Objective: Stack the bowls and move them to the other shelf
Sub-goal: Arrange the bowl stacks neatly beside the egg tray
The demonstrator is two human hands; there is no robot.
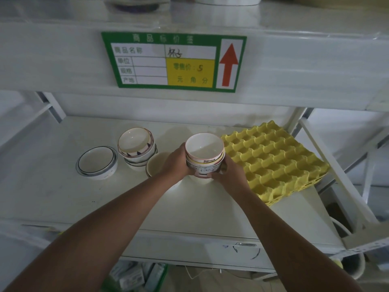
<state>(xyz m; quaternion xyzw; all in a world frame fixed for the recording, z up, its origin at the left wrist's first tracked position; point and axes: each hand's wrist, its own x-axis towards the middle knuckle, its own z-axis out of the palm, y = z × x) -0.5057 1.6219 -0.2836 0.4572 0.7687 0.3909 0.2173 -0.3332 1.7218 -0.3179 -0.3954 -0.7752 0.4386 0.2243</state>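
Yellow egg trays (275, 159) flank the held bowl stack (204, 157).

A shop: white display shelving (189, 207) carries a green price tag (172, 62) marked 5, bowls below

A stack of small bowls (203, 157) sits upright at the centre of the white shelf (63, 186), its top bowl white inside with a pink rim, the lower ones patterned on their sides. At its 9 o'clock, a plain cream bowl (155, 165) stands open side up, partly hidden. Further toward 9 o'clock rises a second stack (136, 147), its top bowl tilted, with dark marks on its outer wall. Beyond that, a low nest of shallow white bowls with blue rims (97, 163) rests flat.
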